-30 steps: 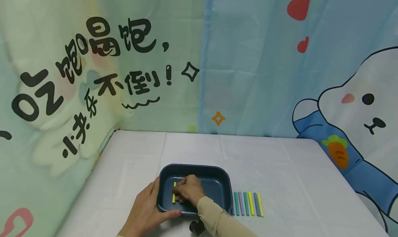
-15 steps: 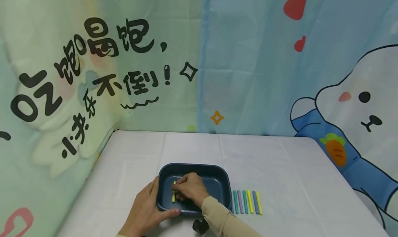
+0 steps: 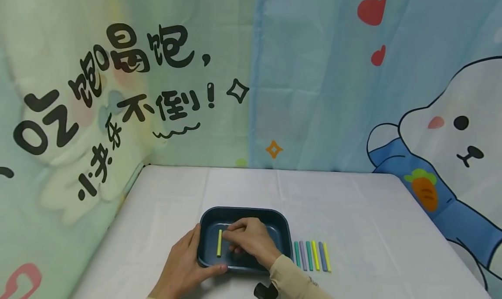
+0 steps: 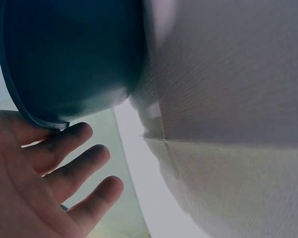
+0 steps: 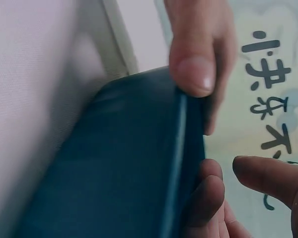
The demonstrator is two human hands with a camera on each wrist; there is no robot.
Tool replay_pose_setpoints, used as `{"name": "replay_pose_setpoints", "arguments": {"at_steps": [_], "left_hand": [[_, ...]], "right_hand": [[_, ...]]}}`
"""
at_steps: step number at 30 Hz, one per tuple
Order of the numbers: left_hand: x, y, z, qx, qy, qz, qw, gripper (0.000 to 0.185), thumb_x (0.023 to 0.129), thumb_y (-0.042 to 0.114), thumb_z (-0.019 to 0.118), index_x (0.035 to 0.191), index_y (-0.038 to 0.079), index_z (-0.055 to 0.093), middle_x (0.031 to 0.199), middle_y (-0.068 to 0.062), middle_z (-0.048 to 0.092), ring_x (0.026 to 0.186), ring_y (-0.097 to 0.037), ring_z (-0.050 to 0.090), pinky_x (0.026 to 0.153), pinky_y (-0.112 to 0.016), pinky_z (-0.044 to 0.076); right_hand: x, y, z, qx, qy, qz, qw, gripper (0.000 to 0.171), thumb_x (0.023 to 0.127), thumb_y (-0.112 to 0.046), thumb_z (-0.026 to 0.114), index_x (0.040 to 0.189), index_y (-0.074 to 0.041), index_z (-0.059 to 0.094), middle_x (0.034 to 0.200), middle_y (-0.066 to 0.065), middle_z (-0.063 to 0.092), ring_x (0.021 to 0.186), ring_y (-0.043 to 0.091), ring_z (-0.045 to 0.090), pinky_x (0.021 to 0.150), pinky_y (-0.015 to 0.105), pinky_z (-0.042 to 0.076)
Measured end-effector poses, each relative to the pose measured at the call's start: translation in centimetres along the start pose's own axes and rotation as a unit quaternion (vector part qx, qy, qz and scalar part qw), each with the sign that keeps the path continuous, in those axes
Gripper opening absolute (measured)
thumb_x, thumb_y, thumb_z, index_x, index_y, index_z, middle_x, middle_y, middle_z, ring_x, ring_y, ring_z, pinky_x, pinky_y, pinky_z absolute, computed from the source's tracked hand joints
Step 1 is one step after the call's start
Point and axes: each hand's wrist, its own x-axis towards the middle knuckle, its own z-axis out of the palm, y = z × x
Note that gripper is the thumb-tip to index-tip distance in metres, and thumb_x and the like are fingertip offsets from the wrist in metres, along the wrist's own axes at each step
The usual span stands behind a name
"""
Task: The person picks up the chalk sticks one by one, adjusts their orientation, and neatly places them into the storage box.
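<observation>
One yellow stick (image 3: 219, 243) just released, lower centre! Right hand (image 3: 252, 241) eases off, fingers parted; left hand (image 3: 184, 259) clasps tray (image 3: 270, 211); looks placed.

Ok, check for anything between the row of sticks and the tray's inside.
Mainly the right wall of the tray: the sticks lie outside it. In the head view, the right sleeve overlaps the tray's near right corner.

Tray (image 3: 247, 212) on the counter (image 3: 353, 212), lower centre of the frame.
One stick (image 3: 219, 243) is in its left half; other sticks (image 3: 310, 256) (in a row) lie right.
</observation>
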Motion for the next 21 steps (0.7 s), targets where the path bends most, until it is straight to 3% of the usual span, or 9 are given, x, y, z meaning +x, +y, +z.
{"name": "replay_pose_setpoints", "arguments": {"at_steps": [13,21], "left_hand": [[0.0,0.0,0.1,-0.004,0.002,-0.001,1.0000,0.132,0.067,0.085,0.070,0.157,-0.004,0.029,0.152,-0.021,0.044,0.133,-0.038,0.050,0.108,-0.052,0.043],[0.0,-0.1,0.2,0.001,0.010,0.005,0.9999,0.132,0.067,0.084,0.070,0.156,-0.004,0.030,0.153,-0.020,0.045,0.133,-0.038,0.050,0.107,-0.052,0.043]], "right_hand": [[-1.7,-0.7,-3.8,-0.011,0.008,-0.041,0.999,0.041,0.090,-0.030,0.079,0.117,0.000,0.070,0.095,0.008,0.073,0.074,0.027,0.072,0.068,0.039,0.061],[-2.4,-0.9,-5.8,-0.031,0.054,-0.017,0.998,0.040,0.089,-0.031,0.079,0.118,-0.004,0.071,0.095,0.008,0.070,0.076,0.027,0.071,0.072,0.042,0.060]]}}
